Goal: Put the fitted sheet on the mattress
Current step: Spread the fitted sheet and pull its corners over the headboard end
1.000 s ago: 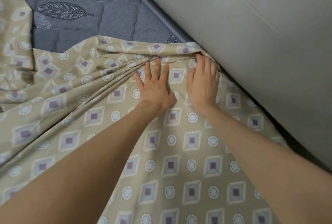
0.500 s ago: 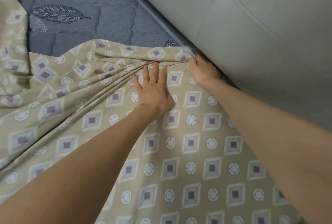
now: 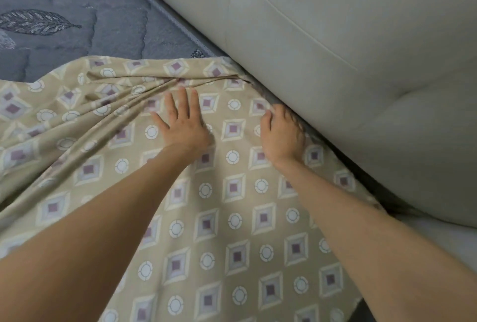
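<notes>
The patterned fitted sheet (image 3: 232, 218) lies alongside the padded headboard (image 3: 335, 37). The left hand (image 3: 183, 125) presses it flat, fingers straight. The right hand (image 3: 281, 135) grips its edge against the headboard. Beyond, the grey mattress (image 3: 116, 19) lies bare.

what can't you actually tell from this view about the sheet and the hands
Head view, the only one:
Right hand: fingertips curled down into the dark gap by the headboard, so a grip on the fitted sheet can't be confirmed.
Sheet's elastic hem: hidden in that gap.
Mattress corners: outside the frame or under the sheet.
</notes>
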Demonstrator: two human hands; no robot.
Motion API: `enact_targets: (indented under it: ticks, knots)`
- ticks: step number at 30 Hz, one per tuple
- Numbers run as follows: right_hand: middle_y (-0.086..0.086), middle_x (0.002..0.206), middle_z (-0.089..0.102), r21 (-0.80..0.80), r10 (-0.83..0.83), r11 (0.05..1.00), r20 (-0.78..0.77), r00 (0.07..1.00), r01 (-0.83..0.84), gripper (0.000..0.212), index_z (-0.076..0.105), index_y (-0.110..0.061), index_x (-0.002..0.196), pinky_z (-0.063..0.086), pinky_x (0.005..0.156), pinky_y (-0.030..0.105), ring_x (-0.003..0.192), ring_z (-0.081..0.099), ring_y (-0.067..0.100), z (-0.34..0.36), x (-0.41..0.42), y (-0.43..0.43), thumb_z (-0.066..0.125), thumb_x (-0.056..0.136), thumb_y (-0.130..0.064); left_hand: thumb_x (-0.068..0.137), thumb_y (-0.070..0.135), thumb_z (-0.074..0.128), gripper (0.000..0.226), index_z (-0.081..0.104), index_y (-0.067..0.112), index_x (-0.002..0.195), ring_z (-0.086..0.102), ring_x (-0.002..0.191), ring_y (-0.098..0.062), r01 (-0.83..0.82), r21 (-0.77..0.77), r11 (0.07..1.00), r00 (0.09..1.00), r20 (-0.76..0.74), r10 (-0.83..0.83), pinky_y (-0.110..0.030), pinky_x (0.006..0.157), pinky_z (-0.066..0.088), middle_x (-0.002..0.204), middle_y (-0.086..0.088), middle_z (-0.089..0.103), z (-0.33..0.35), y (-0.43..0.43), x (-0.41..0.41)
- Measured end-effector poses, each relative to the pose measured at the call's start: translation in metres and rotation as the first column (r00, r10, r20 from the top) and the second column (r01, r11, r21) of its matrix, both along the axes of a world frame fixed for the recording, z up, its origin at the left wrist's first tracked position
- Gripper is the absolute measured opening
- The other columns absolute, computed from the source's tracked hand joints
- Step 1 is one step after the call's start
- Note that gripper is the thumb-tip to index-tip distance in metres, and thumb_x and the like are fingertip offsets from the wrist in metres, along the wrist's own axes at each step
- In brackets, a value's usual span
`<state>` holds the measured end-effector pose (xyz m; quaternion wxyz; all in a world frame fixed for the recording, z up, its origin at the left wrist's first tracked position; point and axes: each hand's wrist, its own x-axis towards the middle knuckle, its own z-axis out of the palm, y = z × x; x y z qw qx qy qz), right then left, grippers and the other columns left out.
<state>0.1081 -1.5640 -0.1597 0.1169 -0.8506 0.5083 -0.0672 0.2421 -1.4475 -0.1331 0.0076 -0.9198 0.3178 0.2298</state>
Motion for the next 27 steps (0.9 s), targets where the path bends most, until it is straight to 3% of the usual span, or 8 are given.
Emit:
enact_targets:
  ticks: [3,6,14,18,22,24,25,27]
  knots:
    - [0.018,0.107,0.068,0.08,-0.121,0.988,-0.091,0.988,0.128,0.044,0.061,-0.006,0.105,0.045,0.077,0.036,0.097,0.062,0.035,0.005,-0.044,-0.004,0.027,0.098,-0.033,0.098,0.02,0.028,0.069,-0.016,0.021,0.151,-0.021,0.145,-0.031,0.002,-0.034,0.999,1.0,-0.003,-0.002,-0.061,0.115,-0.004,0.158,-0.004,-0.024,0.004,-0.001,-0.035]
    - [0.022,0.106,0.067,0.123,-0.172,0.974,-0.139,0.975,0.189,0.047,0.063,-0.005,0.107,0.046,0.078,0.038,0.096,0.062,0.037,0.014,-0.092,-0.004,0.026,0.101,-0.032,0.099,0.027,0.025,0.063,-0.01,0.028,0.152,-0.021,0.145,-0.033,0.018,-0.077,0.997,0.996,-0.086,-0.025,-0.062,0.114,-0.007,0.158,-0.002,-0.023,0.009,-0.003,-0.069]
    - [0.019,0.12,0.063,0.173,-0.378,0.894,-0.208,0.902,0.414,0.059,0.061,-0.014,0.121,0.044,0.091,0.044,0.108,0.059,0.04,0.024,-0.199,0.006,0.016,0.1,-0.047,0.1,0.025,0.033,0.059,0.006,0.035,0.152,-0.017,0.147,-0.028,0.247,-0.176,0.953,0.933,-0.223,-0.283,-0.059,0.115,-0.005,0.16,0.003,-0.014,0.025,-0.02,-0.153]
    - [0.013,0.136,0.052,0.386,-0.631,0.667,-0.161,0.759,0.637,0.06,0.049,-0.018,0.134,0.039,0.096,0.041,0.122,0.05,0.035,0.033,-0.233,0.018,0.013,0.1,-0.052,0.099,0.023,0.036,0.06,0.009,0.034,0.151,-0.016,0.147,-0.029,0.289,-0.171,0.942,0.906,-0.27,-0.327,-0.058,0.117,-0.002,0.16,0.001,-0.014,0.033,-0.017,-0.193]
    - [0.019,0.142,0.046,0.649,-0.77,0.463,-0.043,0.637,0.603,0.046,0.041,-0.007,0.139,0.036,0.104,0.039,0.128,0.045,0.035,0.027,-0.245,0.012,0.021,0.104,-0.03,0.1,0.025,0.035,0.056,0.013,0.035,0.15,-0.014,0.147,-0.029,0.33,-0.184,0.926,0.878,-0.301,-0.373,-0.056,0.117,0.0,0.161,0.001,-0.013,0.035,-0.006,-0.216]
    - [0.018,0.129,0.054,0.756,-0.868,0.329,0.006,0.497,0.566,0.038,0.049,-0.003,0.127,0.042,0.096,0.036,0.12,0.052,0.035,0.017,-0.248,0.007,0.026,0.104,-0.021,0.101,0.026,0.033,0.054,0.013,0.033,0.151,-0.013,0.148,-0.026,0.382,-0.199,0.902,0.863,-0.273,-0.426,-0.054,0.118,0.0,0.161,0.001,-0.012,0.034,-0.003,-0.22]
    - [0.018,0.117,0.057,0.817,-0.914,0.25,0.021,0.405,0.52,0.034,0.056,-0.004,0.11,0.043,0.089,0.034,0.113,0.056,0.033,0.012,-0.252,0.007,0.027,0.103,-0.021,0.102,0.027,0.031,0.053,0.012,0.032,0.151,-0.014,0.148,-0.025,0.42,-0.202,0.884,0.85,-0.252,-0.462,-0.052,0.118,-0.001,0.161,0.001,-0.012,0.032,-0.002,-0.222]
    - [0.013,0.089,0.057,0.893,-0.971,0.106,-0.001,0.239,0.437,0.038,0.052,-0.012,0.078,0.045,0.078,0.032,0.094,0.059,0.032,-0.001,-0.259,0.004,0.026,0.102,-0.025,0.102,0.028,0.027,0.053,0.009,0.031,0.152,-0.014,0.148,-0.024,0.511,-0.201,0.836,0.814,-0.2,-0.546,-0.049,0.119,-0.003,0.161,0.002,-0.013,0.029,-0.005,-0.226]
